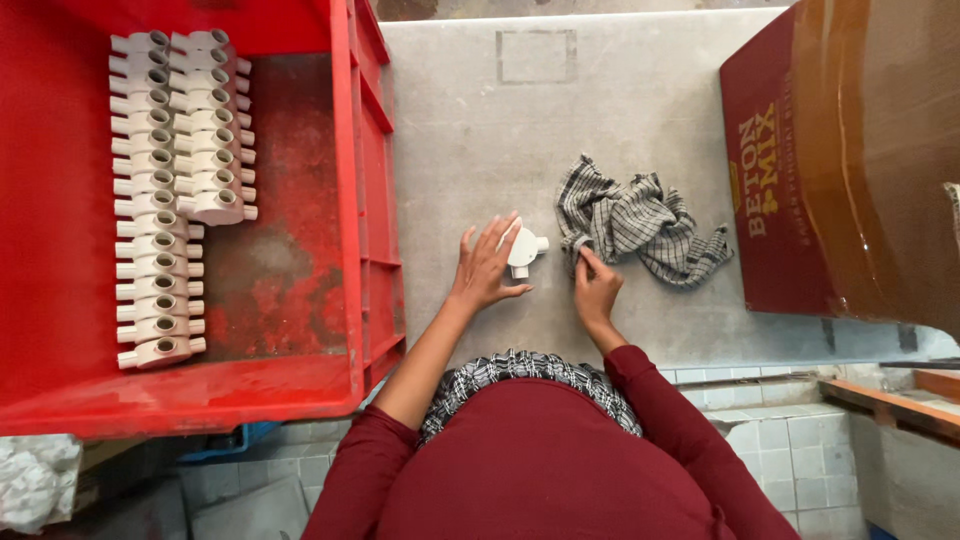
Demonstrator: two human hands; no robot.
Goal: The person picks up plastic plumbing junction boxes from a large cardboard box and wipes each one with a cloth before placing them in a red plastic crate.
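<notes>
While the left hand (487, 268) spreads its fingers (497, 237) loosely over the white pipe fitting (524, 250), the palm sits on the near side of it and the fingertips reach up and across its left edge. Nothing is gripped: those fingers are splayed and released, resting against the piece or just beside it, with the thumb lying flat on the desk (470, 120) below it. The fitting lies immediately to the right of those fingertips, round body flat on the desk, one short stub pointing right toward the cloth and another pointing back toward the person.

Over on the other side, the right hand (596, 287) has its fingers curled in, pinching the near corner of the checked cloth (640, 225). That hand is closed on fabric, and the fitting sits just to its left, between the two hands. Left hand is plainly the closer one; it is all but on top of the piece, while the right is just beside it, busy with the cloth.

Further out from the right fingers, the cloth bunches away to the right and up, stopping short of a dark red and brown sack (850, 160) at the desk's far right. Out past the left fingers, well apart across bare desk, stands the red crate (365, 200), and along its left side two rows of matching pale fittings (175, 190) are packed tight, open sockets up.
</notes>
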